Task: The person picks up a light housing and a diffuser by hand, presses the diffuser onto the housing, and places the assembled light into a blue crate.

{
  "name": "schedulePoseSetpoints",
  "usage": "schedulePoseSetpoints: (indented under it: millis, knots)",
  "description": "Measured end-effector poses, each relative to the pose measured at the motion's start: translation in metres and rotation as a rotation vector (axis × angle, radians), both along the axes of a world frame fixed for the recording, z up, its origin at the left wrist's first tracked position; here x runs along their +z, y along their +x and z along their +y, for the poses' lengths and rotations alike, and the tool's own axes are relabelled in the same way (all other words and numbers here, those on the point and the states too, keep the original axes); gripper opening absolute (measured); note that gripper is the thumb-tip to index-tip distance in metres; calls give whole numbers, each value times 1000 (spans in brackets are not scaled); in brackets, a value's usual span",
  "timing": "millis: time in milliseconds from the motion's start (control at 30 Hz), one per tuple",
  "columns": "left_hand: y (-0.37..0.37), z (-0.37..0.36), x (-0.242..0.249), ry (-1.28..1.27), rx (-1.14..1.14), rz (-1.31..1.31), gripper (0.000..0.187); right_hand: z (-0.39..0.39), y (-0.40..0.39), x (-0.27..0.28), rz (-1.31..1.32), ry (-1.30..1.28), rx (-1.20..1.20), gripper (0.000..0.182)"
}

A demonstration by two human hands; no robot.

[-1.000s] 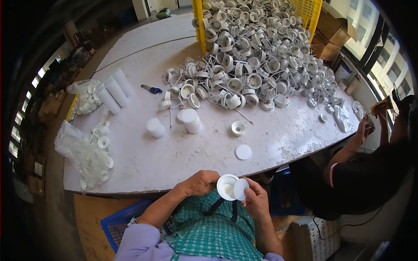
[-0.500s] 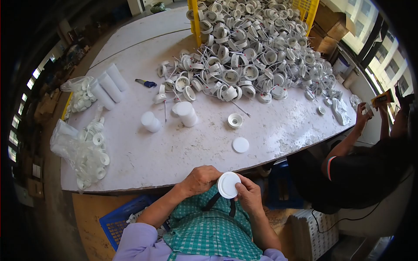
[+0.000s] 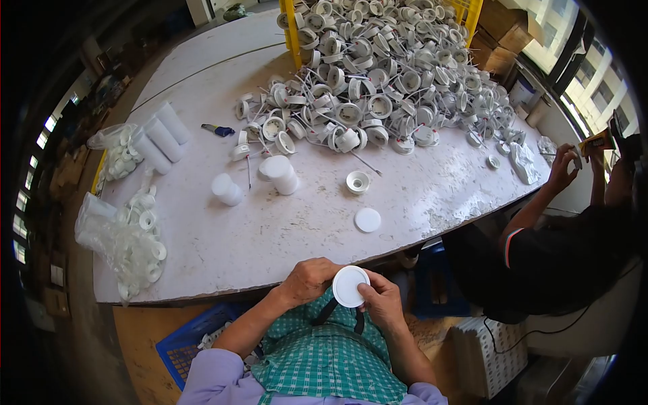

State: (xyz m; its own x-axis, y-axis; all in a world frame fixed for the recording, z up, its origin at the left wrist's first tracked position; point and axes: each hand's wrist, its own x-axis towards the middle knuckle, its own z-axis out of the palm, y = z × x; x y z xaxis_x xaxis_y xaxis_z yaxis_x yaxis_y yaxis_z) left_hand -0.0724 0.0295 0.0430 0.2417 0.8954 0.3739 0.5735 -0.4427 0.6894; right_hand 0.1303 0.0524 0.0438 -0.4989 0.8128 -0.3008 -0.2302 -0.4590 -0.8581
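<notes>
In front of my apron, a white round light housing [image 3: 349, 286] with a flat white disc face is held between my two hands, its face tilted up at me. My right hand [image 3: 383, 301] grips its right side, the thumb pressed on the face near the rim. Fingers curled, my left hand [image 3: 309, 279] holds the upper left edge; its fingertips are partly hidden behind the housing. On the table beyond lie a loose white disc [image 3: 368, 220] and an open white ring-shaped housing [image 3: 358, 182].
A large heap of white housings with wires [image 3: 378, 88] spills from a yellow crate [image 3: 290, 34]. Stacked white discs [image 3: 280, 174], a utility knife [image 3: 218, 129] and plastic bags of rings [image 3: 128, 236] are on the table [image 3: 223, 263]. At right, another person [image 3: 553, 250] handles something.
The camera view has shifted slightly, so the table things appear a little further left. Both hands keep their hold on the housing, with the right thumb still on its face.
</notes>
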Motion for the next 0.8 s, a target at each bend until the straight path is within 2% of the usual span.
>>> schedulePoseSetpoints:
  millis: [133,200,233,300,333,400,433,467,533,800]
  knots:
    - [6,-4,4,-91,10,-49,36,0,1,0,-10,-2,11,34]
    - [13,-6,6,-76,125,-218,36,0,0,3,6,-7,2,35]
    - [12,-11,6,-78,122,-217,36,0,1,3,21,-10,-3,35]
    - [5,-24,6,-167,265,-387,34,1,2,1,4,-4,-5,35]
    - [8,-28,5,-168,265,-387,34,1,2,1,-13,4,-4,35]
    - [11,-36,4,-357,298,-579,38,1,2,-1,3,8,-5,36]
    - [14,-35,22,-448,257,-596,39,1,2,-2,19,14,-4,36]
    - [16,-34,26,-449,261,-599,39,0,3,-2,17,13,0,36]
    - [18,-32,29,-632,234,-649,40,-1,2,-3,9,42,-4,38]
    - [25,-31,20,-631,232,-695,36,-4,4,-6,3,31,-30,41]
